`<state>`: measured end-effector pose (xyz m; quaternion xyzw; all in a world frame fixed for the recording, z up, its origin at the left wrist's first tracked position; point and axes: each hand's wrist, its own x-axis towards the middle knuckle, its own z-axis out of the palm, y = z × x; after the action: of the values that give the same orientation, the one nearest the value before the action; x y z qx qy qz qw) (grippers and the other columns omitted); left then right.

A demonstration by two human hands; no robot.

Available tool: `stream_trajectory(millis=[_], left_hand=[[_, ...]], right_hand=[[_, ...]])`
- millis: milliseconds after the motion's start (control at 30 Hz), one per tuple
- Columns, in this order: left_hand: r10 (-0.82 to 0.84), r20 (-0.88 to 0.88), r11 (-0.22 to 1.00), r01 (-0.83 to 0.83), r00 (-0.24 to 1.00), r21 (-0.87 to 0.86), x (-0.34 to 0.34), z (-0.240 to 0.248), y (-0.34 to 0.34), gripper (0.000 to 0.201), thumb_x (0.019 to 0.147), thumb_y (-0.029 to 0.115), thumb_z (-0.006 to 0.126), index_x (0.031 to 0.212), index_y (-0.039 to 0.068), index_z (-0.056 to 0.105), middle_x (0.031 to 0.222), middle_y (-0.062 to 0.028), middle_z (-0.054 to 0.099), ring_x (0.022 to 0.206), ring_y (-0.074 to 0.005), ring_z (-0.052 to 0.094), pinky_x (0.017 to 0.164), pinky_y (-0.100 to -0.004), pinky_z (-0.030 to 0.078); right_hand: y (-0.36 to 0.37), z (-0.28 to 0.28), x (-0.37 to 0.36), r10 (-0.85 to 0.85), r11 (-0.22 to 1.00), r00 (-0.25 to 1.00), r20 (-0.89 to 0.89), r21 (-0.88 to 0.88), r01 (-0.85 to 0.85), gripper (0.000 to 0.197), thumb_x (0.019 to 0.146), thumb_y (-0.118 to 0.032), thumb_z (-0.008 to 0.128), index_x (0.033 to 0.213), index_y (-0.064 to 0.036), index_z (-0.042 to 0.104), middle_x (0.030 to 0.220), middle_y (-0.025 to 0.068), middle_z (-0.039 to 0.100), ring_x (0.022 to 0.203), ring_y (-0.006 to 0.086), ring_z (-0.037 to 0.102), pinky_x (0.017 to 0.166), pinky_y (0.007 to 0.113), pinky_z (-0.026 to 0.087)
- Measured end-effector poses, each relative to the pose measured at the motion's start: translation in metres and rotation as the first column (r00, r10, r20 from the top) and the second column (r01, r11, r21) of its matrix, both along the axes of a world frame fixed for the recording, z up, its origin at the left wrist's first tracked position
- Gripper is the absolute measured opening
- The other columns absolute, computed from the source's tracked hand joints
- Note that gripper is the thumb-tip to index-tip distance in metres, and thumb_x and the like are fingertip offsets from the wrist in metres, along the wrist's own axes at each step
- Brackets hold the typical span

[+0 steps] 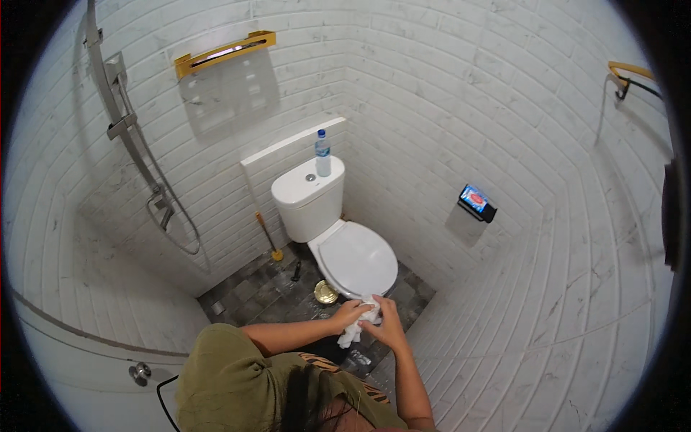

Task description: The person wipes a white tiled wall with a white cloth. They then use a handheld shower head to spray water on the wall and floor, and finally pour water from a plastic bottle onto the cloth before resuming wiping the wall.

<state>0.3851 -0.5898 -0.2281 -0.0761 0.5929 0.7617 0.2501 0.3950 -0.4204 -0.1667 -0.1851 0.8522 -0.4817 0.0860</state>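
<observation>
Both my hands meet just in front of the toilet (358, 255), whose lid is down. Between them is a crumpled white tissue or cloth (350, 336); which of the two I cannot tell. My left hand (351, 315) grips it from the left, fingers closed. On its other side my right hand (387, 325) is closed on it too, with the fingertips near the top of the bunch. Part of the white bunch hangs below my left hand. The toilet's front rim lies right behind my fingers.
A clear bottle with a blue cap (323, 155) stands on the cistern (291, 189). On the wet dark floor are a gold-coloured round dish (326, 291), a small black object (296, 271) and a yellow-headed brush (277, 254). A paper holder (477, 204) hangs on the right wall.
</observation>
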Motion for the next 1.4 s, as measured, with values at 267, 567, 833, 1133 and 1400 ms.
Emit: stream_trajectory(millis=[267,567,833,1133,1400], left_hand=[[-0.203,0.120,0.971,0.216,0.972,-0.106,0.014,0.012,-0.063,0.042,0.098,0.035,0.055,0.124,0.003,0.058,0.112,-0.0072,0.064,0.100,-0.0148,0.060,0.084,-0.0305,0.048],[0.171,-0.065,0.921,-0.183,0.983,-0.345,-0.002,-0.007,-0.206,0.040,0.099,0.030,0.052,0.130,0.003,0.054,0.116,-0.0050,0.064,0.098,-0.0136,0.062,0.081,-0.0284,0.049],[0.431,0.042,0.883,-0.412,0.902,-0.224,0.005,0.000,-0.337,0.039,0.102,0.031,0.048,0.132,0.006,0.052,0.125,-0.0061,0.061,0.108,-0.0166,0.061,0.088,-0.0309,0.047],[0.704,0.026,0.698,-0.686,0.709,-0.204,0.029,-0.008,-0.460,0.040,0.099,0.032,0.051,0.128,0.005,0.055,0.121,-0.0066,0.063,0.104,-0.0171,0.062,0.088,-0.0328,0.046],[0.795,0.146,0.598,-0.722,0.589,-0.347,0.064,-0.014,-0.541,0.042,0.099,0.035,0.050,0.129,0.006,0.055,0.123,-0.0065,0.062,0.107,-0.0188,0.062,0.092,-0.0356,0.046]], right_hand=[[-0.031,-0.059,0.016,-0.164,0.978,0.983,0.087,-0.118,0.174,0.060,0.065,-0.012,0.074,0.119,-0.0019,0.049,0.111,0.0200,0.057,0.105,0.0374,0.058,0.091,0.044,0.046],[-0.133,-0.060,-0.060,-0.087,0.994,0.991,-0.103,-0.077,0.079,0.062,0.062,-0.011,0.070,0.120,-0.0023,0.051,0.112,0.0201,0.046,0.110,0.0370,0.047,0.098,0.043,0.041],[-0.290,0.011,-0.204,-0.037,0.996,0.896,-0.442,-0.093,-0.005,0.068,0.064,-0.006,0.068,0.128,-0.0010,0.046,0.117,0.0226,0.045,0.115,0.0406,0.044,0.103,0.044,0.036],[-0.403,-0.028,-0.351,0.096,0.964,0.696,-0.712,0.241,0.114,0.060,0.068,0.002,0.066,0.125,-0.0012,0.048,0.136,0.0234,0.045,0.122,0.0422,0.045,0.104,0.046,0.038],[-0.434,-0.146,-0.387,0.197,0.553,0.980,-0.001,0.826,-0.111,0.094,0.068,-0.027,0.077,0.149,-0.0164,0.030,0.161,0.0098,0.009,0.147,0.0411,0.004,0.109,0.068,0.024]])
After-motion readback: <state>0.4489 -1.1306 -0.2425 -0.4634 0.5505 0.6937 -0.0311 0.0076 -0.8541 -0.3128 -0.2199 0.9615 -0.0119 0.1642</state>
